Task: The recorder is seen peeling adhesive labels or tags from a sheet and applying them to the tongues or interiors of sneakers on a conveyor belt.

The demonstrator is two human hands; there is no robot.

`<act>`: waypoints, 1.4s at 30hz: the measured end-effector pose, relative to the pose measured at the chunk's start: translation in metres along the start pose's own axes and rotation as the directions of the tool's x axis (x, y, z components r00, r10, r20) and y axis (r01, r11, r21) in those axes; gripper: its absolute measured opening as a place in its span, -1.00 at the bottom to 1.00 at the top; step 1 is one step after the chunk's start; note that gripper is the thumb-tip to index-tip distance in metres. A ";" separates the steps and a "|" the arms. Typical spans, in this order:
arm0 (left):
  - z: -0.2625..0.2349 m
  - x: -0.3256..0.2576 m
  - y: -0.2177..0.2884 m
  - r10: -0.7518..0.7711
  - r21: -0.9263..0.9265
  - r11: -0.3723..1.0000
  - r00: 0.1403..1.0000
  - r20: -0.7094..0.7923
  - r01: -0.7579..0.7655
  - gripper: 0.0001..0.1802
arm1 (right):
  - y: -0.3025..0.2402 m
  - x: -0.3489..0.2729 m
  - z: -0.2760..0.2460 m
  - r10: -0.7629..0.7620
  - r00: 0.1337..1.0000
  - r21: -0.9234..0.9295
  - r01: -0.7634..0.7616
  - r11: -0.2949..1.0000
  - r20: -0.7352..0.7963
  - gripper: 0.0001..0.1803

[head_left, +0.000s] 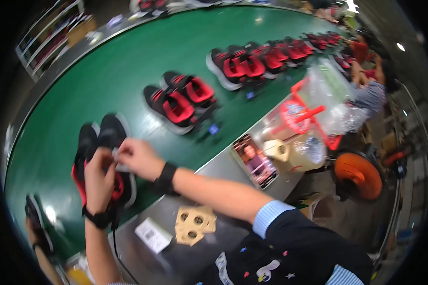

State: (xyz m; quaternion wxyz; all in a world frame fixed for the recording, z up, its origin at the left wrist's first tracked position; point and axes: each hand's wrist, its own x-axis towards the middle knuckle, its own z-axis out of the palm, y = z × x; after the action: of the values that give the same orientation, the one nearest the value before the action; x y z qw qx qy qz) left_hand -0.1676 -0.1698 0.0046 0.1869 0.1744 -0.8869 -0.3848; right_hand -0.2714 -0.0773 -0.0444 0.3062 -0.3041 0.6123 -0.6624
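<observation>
A pair of black and red shoes (97, 142) lies on the green conveyor belt (128, 71) right in front of me. My left hand (99, 178) rests on the nearer shoe, fingers curled over its red opening. My right hand (137, 156) reaches across to the same shoes and pinches a small whitish piece at the shoe's upper. Both wrists wear black bands. What exactly sits between the fingers is blurred.
More red and black shoe pairs (180, 102) (238, 64) run along the belt to the far right. On the grey metal ledge (223, 166) lie tan cardboard pieces (195, 224), a white tag (153, 233), a phone (257, 161), a red basket (302, 114). Another person (373, 90) works at right; another arm (38, 237) at lower left.
</observation>
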 end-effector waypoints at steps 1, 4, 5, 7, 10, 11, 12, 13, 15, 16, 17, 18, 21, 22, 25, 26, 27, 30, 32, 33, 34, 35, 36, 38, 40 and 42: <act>0.006 0.005 -0.001 0.021 0.007 1.000 1.000 0.004 -0.021 -0.83 | -0.002 0.001 -0.007 0.054 0.998 -0.045 -0.055 0.997 -0.006 -0.86; 0.004 0.008 -0.003 0.030 -0.070 0.997 0.999 -0.015 -0.031 -0.83 | -0.007 0.006 -0.011 0.051 0.994 -0.065 -0.045 0.997 0.091 -0.88; 0.001 0.009 -0.003 0.018 -0.060 0.998 1.000 -0.022 -0.019 -0.84 | -0.014 0.007 -0.011 0.055 0.993 -0.084 -0.047 0.995 0.101 -0.90; -0.004 0.006 -0.005 -0.014 -0.095 0.995 0.999 -0.030 0.011 -0.87 | -0.016 0.007 -0.007 0.111 0.979 -0.016 -0.110 0.994 0.169 -0.92; -0.002 0.000 -0.012 -0.063 -0.151 0.987 0.997 -0.045 0.056 -0.88 | -0.012 0.006 -0.003 0.132 0.974 0.047 -0.143 0.989 0.186 -0.90; -0.003 -0.003 -0.012 -0.075 -0.187 0.980 0.996 -0.049 0.064 -0.88 | -0.008 0.007 -0.001 0.130 0.971 0.059 -0.144 0.988 0.200 -0.88; -0.008 -0.009 -0.019 -0.069 -0.153 0.986 0.996 -0.060 0.059 -0.88 | -0.005 0.006 0.007 0.125 0.968 0.085 -0.147 0.986 0.216 -0.87; -0.009 -0.013 -0.021 -0.063 -0.153 0.987 0.994 -0.086 0.049 -0.87 | -0.004 0.005 0.012 0.120 0.966 0.108 -0.147 0.983 0.229 -0.86; -0.009 -0.018 -0.022 -0.064 -0.055 0.997 0.992 -0.109 0.058 -0.89 | -0.006 0.002 0.011 0.131 0.964 0.017 -0.138 0.990 0.232 -0.82; -0.005 -0.018 -0.022 -0.040 -0.039 0.999 0.988 -0.148 0.034 -0.90 | -0.005 0.003 0.005 0.136 0.958 -0.020 -0.135 0.991 0.253 -0.82; -0.002 -0.020 -0.023 -0.023 -0.008 1.000 0.981 -0.191 0.022 -0.91 | -0.007 0.000 0.006 0.139 0.961 -0.023 -0.137 0.990 0.238 -0.82; 0.001 -0.022 -0.021 -0.008 -0.032 1.000 0.979 -0.204 0.002 -0.91 | -0.006 -0.001 0.001 0.127 0.963 -0.056 -0.117 0.991 0.236 -0.82; 0.005 -0.027 -0.023 0.033 -0.064 0.997 0.965 -0.261 -0.052 -0.91 | -0.011 -0.005 0.001 0.135 0.957 -0.101 -0.112 0.989 0.257 -0.86; 0.005 -0.030 -0.025 0.037 -0.055 0.997 0.961 -0.273 -0.054 -0.91 | -0.009 -0.006 0.002 0.154 0.955 -0.095 -0.134 0.986 0.252 -0.87; 0.001 -0.040 -0.029 0.037 -0.061 0.996 0.952 -0.304 -0.058 -0.91 | -0.008 -0.009 0.008 0.172 0.950 -0.104 -0.149 0.983 0.261 -0.89; 0.000 -0.042 -0.029 0.051 -0.052 0.996 0.950 -0.308 -0.071 -0.91 | -0.008 -0.010 0.011 0.164 0.949 -0.103 -0.141 0.985 0.269 -0.90; 0.001 -0.042 -0.029 0.069 -0.049 0.995 0.949 -0.308 -0.088 -0.90 | -0.009 -0.011 0.011 0.159 0.950 -0.105 -0.135 0.985 0.268 -0.91; 0.002 -0.044 -0.032 0.043 -0.072 0.995 0.943 -0.329 -0.071 -0.90 | -0.009 -0.009 0.017 0.152 0.941 -0.141 -0.114 0.984 0.304 -0.92; 0.002 -0.045 -0.032 0.019 -0.077 0.996 0.939 -0.344 -0.048 -0.90 | -0.008 -0.008 0.020 0.140 0.941 -0.147 -0.098 0.984 0.309 -0.92; 0.003 -0.045 -0.030 0.025 -0.062 0.997 0.936 -0.351 -0.050 -0.90 | -0.008 -0.008 0.021 0.138 0.938 -0.149 -0.094 0.984 0.317 -0.92; 0.003 -0.047 -0.030 0.030 -0.047 0.998 0.934 -0.357 -0.051 -0.89 | -0.008 -0.008 0.022 0.139 0.939 -0.161 -0.091 0.983 0.316 -0.92; 0.004 -0.050 -0.030 0.028 -0.045 0.998 0.931 -0.365 -0.048 -0.89 | -0.009 -0.008 0.023 0.140 0.939 -0.172 -0.089 0.981 0.315 -0.92; 0.002 -0.053 -0.026 0.010 -0.028 0.999 0.921 -0.388 -0.022 -0.87 | -0.011 -0.007 0.024 0.173 0.930 -0.183 -0.118 0.976 0.324 -0.88; 0.002 -0.065 -0.018 0.161 0.102 0.987 0.846 -0.509 -0.127 -0.77 | -0.015 -0.012 0.031 0.103 0.944 -0.175 -0.049 0.983 0.314 -0.83; -0.010 -0.099 0.015 0.173 0.129 0.984 0.825 -0.538 -0.122 -0.71 | -0.015 -0.020 0.032 -0.075 0.935 -0.232 0.163 0.959 0.346 -0.64; -0.007 -0.142 0.036 0.202 0.156 0.977 0.871 -0.448 -0.147 -0.71 | -0.029 -0.037 0.035 -0.051 0.870 -0.352 0.251 0.902 0.490 -0.60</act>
State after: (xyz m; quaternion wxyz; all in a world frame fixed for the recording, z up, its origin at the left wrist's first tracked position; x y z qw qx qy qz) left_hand -0.0466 -0.0869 0.0077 0.4156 0.1905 -0.8502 -0.2610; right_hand -0.2217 -0.0689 -0.0143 0.3216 -0.5598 0.6169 -0.4501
